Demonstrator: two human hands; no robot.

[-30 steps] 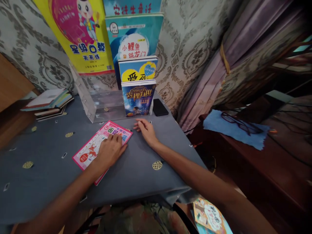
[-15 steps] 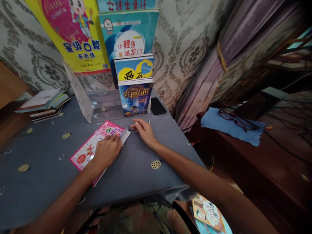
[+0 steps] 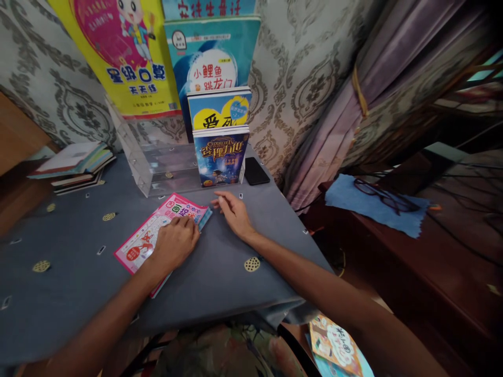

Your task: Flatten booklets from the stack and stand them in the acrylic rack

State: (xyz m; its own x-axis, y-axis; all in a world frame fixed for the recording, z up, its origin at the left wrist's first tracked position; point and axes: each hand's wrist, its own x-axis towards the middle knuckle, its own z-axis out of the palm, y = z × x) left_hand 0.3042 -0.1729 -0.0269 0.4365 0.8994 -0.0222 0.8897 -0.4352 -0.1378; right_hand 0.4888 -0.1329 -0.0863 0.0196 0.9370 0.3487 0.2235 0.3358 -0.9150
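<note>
A pink book (image 3: pixel 147 241) with a fox picture on its cover lies at a slant on the grey tablecloth. Across its right side rests my left hand (image 3: pixel 177 242), the fingers curled down at the book's edge; the fingertips are partly hidden. A blue strip shows along that edge beyond my knuckles. My right hand (image 3: pixel 232 212) lies on the cloth just right of the book, apart from it, with the fingers loosely stretched and nothing held. Behind both hands, a clear stand (image 3: pixel 145 178) carries upright books, a dark blue one (image 3: pixel 220 162) in front.
A black phone (image 3: pixel 257 171) lies right of the stand. Several stacked books (image 3: pixel 78 165) sit at the table's left back. On the dark red surface to the right are glasses (image 3: pixel 387 196) on a blue cloth (image 3: pixel 341 196). More books (image 3: pixel 336 345) lie below the table edge.
The lifted right edge of the pink book has come down flatter, and a blue strip shows where pale pages did. My right hand has hardly moved; the view has shifted slightly.
</note>
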